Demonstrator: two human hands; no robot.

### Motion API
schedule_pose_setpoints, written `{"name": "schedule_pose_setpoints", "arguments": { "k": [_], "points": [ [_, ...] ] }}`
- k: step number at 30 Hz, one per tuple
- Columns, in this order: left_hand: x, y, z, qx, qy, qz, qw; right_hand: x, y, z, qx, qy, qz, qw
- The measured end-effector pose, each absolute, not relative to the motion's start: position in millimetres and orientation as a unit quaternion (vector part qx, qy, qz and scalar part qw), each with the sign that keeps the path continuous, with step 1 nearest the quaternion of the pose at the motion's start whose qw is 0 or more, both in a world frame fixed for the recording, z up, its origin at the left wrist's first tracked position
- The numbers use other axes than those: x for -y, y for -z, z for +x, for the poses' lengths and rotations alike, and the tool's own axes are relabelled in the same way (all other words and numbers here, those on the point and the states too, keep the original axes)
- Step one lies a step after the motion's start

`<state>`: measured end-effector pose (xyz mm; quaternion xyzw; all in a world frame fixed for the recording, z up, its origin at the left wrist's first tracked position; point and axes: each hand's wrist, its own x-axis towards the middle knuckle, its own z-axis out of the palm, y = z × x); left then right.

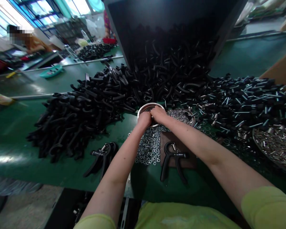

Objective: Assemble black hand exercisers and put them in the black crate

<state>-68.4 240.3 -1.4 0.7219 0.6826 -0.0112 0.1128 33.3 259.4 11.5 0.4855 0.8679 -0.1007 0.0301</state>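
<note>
While the head camera is looking down on the green bench, the left hand and the right hand are lying close together over the round bowl, which is sitting just in front of the heap of black handles. Both hands are curling downward, but their fingertips are hiding from view, so I cannot tell whether they are pinching anything or standing apart. Loose nuts are covering the bench just nearer than the bowl, and a shallow dish of small metal parts is sitting at its right. One black spring gripper is lying partly across the brown block; another is lying beside the left forearm. Working well inside the bowl probably means using light fingertips, taking few pieces at once, and carrying the forearms high so they aren't sweeping the nuts.
</note>
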Motion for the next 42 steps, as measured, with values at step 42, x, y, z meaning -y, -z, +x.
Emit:
{"name": "schedule_pose_setpoints", "arguments": {
  "k": [42],
  "points": [
    [-245, 1, -66, -0.641, -0.023, 0.752, 0.149, -243, -32, 71, -0.838, 0.174, 0.502, -0.126]
  ]
}}
